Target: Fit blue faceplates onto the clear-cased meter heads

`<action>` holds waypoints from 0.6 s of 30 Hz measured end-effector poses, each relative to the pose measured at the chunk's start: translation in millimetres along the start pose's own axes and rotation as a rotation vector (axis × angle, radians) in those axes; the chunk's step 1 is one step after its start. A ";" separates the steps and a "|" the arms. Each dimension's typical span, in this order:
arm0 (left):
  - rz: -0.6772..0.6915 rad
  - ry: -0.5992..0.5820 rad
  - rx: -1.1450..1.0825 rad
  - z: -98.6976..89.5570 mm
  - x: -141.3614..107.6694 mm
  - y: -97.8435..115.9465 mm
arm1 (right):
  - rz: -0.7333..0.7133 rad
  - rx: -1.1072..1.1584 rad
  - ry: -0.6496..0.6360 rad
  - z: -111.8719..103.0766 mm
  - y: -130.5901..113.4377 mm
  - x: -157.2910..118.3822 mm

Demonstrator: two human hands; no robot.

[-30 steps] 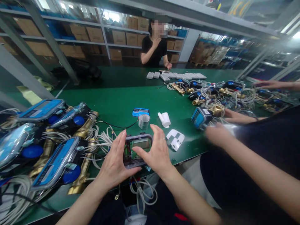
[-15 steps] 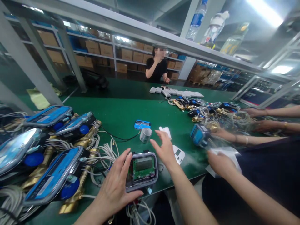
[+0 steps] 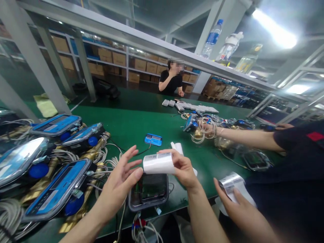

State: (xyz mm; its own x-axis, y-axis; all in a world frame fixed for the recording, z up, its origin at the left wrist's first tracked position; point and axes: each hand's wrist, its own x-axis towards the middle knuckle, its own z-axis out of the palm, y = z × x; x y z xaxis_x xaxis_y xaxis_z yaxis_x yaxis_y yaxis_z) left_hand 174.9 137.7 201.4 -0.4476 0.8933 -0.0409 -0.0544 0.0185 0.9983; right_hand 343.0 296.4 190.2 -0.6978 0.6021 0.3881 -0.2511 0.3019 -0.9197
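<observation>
Cables (image 3: 149,233): pale and bundled, hanging at the near edge, below the clear-lidded case.
Clear-lidded case (image 3: 152,194): near the edge of the green table (image 3: 121,122), dark inside, under the curled strip in the view.
Left hand (image 3: 123,179): open, fingers spread and thumb out by the left end of the strip; whether it touches, I cannot tell.
Right hand (image 3: 183,168): closed, pinching the right end of the strip between thumb and fingers.
Curled strip (image 3: 159,164): white with printed marks, held up above the case.
Left side: blue-faced meters (image 3: 59,184) with brass fittings (image 3: 77,209) and coiled pale cables.
Right side: a co-worker's hand (image 3: 238,206) holding another printed strip (image 3: 234,185); farther on, a hand (image 3: 209,130) at a blue-faced meter (image 3: 190,123).
Middle: blue panel (image 3: 153,139), flat on the table beyond the strip; white rolled paper (image 3: 178,147) just right of it.
Far side: white pieces (image 3: 194,107) in a row; a seated person (image 3: 170,82), one hand raised to the head.
Background: shelves with cardboard boxes (image 3: 140,65).
</observation>
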 end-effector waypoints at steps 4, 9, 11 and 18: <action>-0.102 -0.220 -0.017 7.6 7.6 21.3 | 0.002 0.099 -0.068 18.3 -21.6 -7.2; -0.044 -0.108 -0.094 10.6 4.1 17.6 | 0.098 0.203 -0.011 34.4 -12.5 -4.1; -0.059 -0.033 -0.138 8.4 3.2 14.8 | 0.096 0.266 0.107 38.6 -9.3 -3.5; -0.112 0.046 -0.163 1.7 7.0 10.6 | 0.080 0.137 0.148 43.1 -22.8 -2.3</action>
State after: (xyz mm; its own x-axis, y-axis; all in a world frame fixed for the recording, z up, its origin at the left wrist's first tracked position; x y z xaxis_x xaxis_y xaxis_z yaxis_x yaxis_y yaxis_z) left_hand 172.7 144.9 211.8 -0.4704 0.8684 -0.1569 -0.2483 0.0403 0.9678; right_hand 321.5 256.2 207.6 -0.6153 0.7254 0.3085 -0.2949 0.1512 -0.9435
